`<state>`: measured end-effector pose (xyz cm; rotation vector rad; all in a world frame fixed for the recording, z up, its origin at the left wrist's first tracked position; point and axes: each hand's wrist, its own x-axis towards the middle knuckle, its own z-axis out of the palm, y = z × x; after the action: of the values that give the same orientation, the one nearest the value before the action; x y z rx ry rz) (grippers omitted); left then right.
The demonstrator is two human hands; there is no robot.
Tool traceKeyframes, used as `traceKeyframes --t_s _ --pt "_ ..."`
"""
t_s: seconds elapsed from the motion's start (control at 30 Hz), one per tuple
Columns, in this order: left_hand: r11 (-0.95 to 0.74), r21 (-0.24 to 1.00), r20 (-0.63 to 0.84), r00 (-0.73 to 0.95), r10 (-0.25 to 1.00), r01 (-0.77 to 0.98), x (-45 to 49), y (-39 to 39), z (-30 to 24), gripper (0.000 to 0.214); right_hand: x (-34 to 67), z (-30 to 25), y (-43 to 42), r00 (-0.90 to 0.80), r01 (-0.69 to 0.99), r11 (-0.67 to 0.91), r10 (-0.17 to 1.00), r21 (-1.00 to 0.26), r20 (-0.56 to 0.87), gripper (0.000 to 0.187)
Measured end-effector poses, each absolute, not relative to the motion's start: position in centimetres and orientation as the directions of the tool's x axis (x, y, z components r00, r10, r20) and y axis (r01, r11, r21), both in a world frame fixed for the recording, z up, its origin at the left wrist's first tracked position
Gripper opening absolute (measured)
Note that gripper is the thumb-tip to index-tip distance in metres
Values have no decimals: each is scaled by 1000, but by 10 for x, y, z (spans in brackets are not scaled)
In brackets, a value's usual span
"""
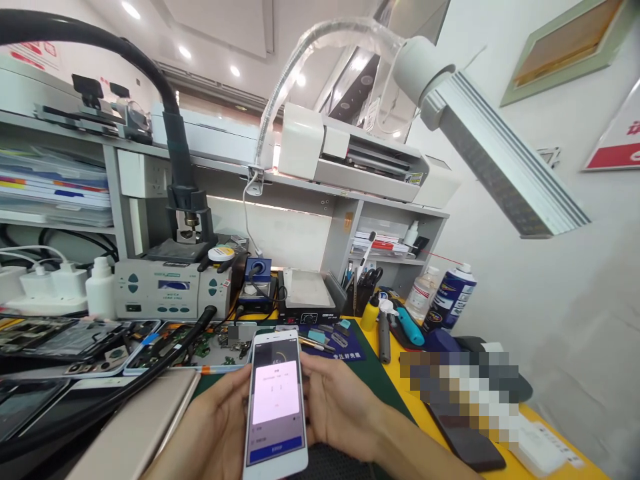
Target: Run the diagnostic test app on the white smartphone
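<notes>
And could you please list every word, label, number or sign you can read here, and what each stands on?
"LEAD FREE" (faint): grey station, front panel.
"专注好": blue mat; its remaining characters are unclear.
Too small or blurred: all other lettering, including the phone screen, red display, spray can, bottle label and wall sign.

A: Left grip (pixel 220 403), appearance?
B: Bare human hand. Surface smooth; thumb slim, tapering toward the tip. Left forearm (pixel 170 453) bare as far as the view reaches.
A: Right grip (pixel 345 403)?
B: Bare likewise. Full and rounded at the thumb base, narrower at the wrist. Right forearm (pixel 420 443) bare, evenly smooth in outline.
</notes>
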<state>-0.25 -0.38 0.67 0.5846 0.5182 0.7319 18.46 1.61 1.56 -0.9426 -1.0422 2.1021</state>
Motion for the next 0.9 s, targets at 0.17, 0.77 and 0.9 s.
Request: traceKeyframes --t_s 0.17,0.77,0.9 --pt "643 627 -264 657 706 -439 0 -1 10 70 190 14 23 -627 -252 -614 692 -748 -358 36" --pt "584 680 -223 634 741 -444 -1 -2 4 71 191 21 21 -676 -267 -637 658 -723 -330 40" --pt "579 685 -229 624 747 -442 0 -2 1 69 193 22 22 -682 -268 -647 651 -714 -333 39"
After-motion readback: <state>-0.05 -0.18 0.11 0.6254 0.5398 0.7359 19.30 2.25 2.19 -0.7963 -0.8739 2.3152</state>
